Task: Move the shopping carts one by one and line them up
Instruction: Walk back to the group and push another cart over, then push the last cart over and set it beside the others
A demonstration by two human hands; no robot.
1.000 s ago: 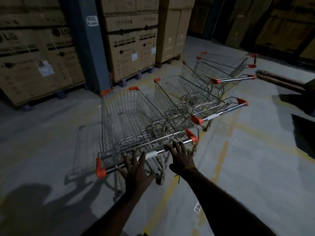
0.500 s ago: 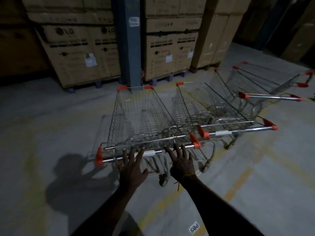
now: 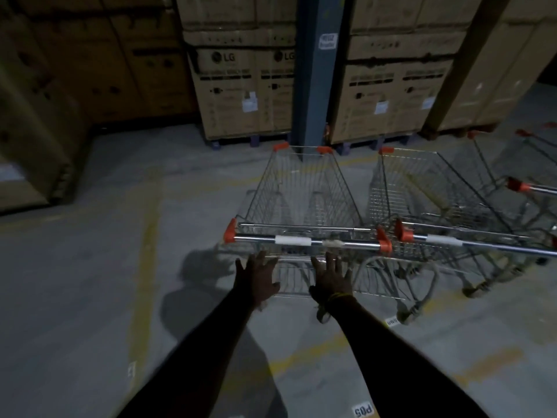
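Your arms are bare, without sleeves; on your right wrist you wear a thin yellow thread [image 3: 337, 296].

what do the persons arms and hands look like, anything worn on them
Both arms are bare up to where they leave the picture, with no sleeves, and neither the left hand nor the right hand wears a glove. The right wrist carries a thin yellow thread with a loose end hanging below it. No watch or rings can be made out in the dim light.
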